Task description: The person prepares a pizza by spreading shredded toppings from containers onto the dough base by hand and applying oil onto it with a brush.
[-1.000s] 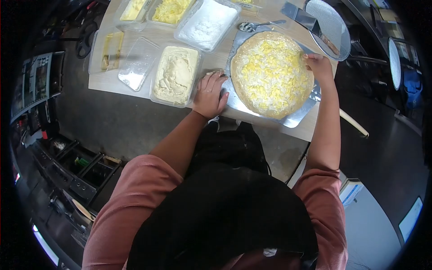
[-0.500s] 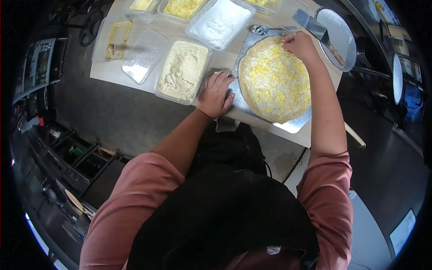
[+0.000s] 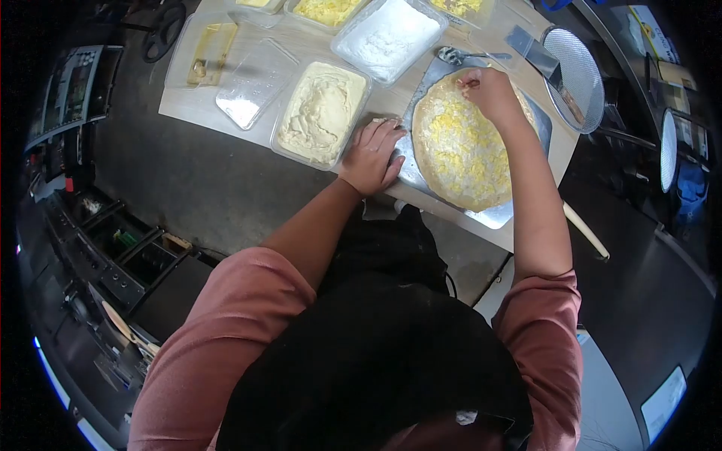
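Note:
A round flat dough base [image 3: 460,150] with yellow shreds and a whitish layer on it lies on a metal sheet [image 3: 492,218]. Over its far edge is my right hand [image 3: 489,94], fingertips drawn together and pointing down; what they pinch, if anything, is too small to make out. My right forearm hides part of the base's right side. My left hand [image 3: 374,154] rests with fingers extended at the left edge of the metal sheet. Close by on its left stands a clear tub of creamy pale spread [image 3: 321,113].
Beyond are a tub of white powder [image 3: 389,37] and a tub of yellow shreds [image 3: 327,9]. A spoon [image 3: 455,55] lies behind the base. A spatula [image 3: 530,49] and a mesh strainer [image 3: 575,68] are at right. Clear lids [image 3: 244,98] lie left.
The view has shifted slightly, moving the table's things right and down. My right hand has moved left along the base's far edge. My left hand stays resting in place.

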A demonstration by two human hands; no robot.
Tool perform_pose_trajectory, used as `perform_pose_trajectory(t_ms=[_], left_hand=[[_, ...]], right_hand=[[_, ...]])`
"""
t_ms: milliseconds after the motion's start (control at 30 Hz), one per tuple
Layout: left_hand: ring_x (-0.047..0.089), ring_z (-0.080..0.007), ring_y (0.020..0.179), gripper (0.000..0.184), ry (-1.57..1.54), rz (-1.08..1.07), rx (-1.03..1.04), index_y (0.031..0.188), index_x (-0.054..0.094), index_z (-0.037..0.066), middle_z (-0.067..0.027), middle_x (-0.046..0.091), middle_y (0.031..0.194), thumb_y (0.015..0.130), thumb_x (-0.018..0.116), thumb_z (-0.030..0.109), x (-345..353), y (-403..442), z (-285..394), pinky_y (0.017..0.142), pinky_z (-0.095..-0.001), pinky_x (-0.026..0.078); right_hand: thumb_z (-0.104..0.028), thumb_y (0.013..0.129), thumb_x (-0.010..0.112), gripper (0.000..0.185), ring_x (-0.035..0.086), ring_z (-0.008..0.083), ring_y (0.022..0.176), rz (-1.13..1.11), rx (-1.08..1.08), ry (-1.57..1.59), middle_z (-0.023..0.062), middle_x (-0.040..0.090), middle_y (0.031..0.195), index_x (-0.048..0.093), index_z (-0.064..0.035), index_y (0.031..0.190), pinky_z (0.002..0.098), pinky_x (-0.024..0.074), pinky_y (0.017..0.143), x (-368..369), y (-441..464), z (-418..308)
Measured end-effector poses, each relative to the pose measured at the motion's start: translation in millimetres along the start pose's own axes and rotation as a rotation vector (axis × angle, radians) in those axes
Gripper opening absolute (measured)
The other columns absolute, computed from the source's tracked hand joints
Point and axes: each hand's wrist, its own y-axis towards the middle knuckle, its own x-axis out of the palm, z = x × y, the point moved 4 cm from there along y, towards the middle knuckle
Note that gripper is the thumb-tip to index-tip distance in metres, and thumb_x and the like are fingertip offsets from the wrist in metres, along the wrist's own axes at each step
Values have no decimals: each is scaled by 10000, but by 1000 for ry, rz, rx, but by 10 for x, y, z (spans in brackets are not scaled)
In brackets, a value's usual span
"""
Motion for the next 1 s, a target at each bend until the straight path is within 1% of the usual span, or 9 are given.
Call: perform_pose_trajectory(t_ms=[133,233,333,533,633,733,833,933,1000], left_hand=[[436,-349,1265,474,-13,-23,-22,1283,534,80,-148,498,1370,848,627,244,19,-8,-8,1057,-464,334],[423,-350,1276,471,-18,-43,-37,1290,531,83,-145,489,1382,855,622,238,16,-9,-6,1067,-464,323],[422,-347,1278,472,-20,-44,-38,1292,531,87,-145,489,1381,855,622,242,21,-12,-8,1068,-463,321],[421,-344,1280,468,-24,-43,-40,1289,534,88,-146,492,1376,855,621,240,26,-21,-16,1072,-466,314],[422,-344,1279,466,-34,-35,-34,1284,538,89,-146,495,1371,851,623,241,33,-20,-19,1074,-465,310],[423,-344,1277,466,-32,-27,-22,1280,543,92,-145,499,1367,847,627,243,18,-12,-16,1074,-463,308],[422,-343,1278,468,-30,-35,-19,1278,546,94,-145,502,1364,844,629,249,10,-5,-7,1074,-463,307],[417,-344,1283,472,-33,-44,-14,1278,546,94,-146,501,1366,843,630,257,16,-15,-19,1074,-465,305],[413,-346,1287,477,-31,-44,-16,1282,544,93,-149,498,1368,843,630,260,24,-14,-10,1075,-466,304]], right_hand=[[-34,798,661,227,694,299,845,11,39,-96,202,704,916,720,-18,1017,346,537,780,4,-77,-147],[-18,815,628,223,693,306,859,40,-1,-26,205,704,927,719,-19,1018,354,535,793,85,-91,-56],[18,796,623,229,696,249,802,90,-19,91,193,702,887,703,25,1010,326,528,764,146,-91,9],[-22,824,627,165,673,351,863,195,-99,-129,210,691,904,704,3,967,397,531,807,86,-260,-253],[-5,797,635,151,665,352,859,210,-79,-93,202,682,903,695,7,935,402,528,793,114,-294,-238],[-1,773,651,167,661,347,874,317,-259,-36,198,678,943,695,2,934,401,526,783,121,-305,-215],[14,769,637,182,656,356,895,211,-103,7,201,672,984,693,7,942,402,523,801,130,-314,-172],[20,774,619,186,654,364,916,194,-92,-83,205,671,1003,688,20,946,403,523,836,201,-283,-114],[55,780,565,218,658,359,916,229,-137,-117,196,675,1006,677,25,966,394,523,836,262,-275,-84]])
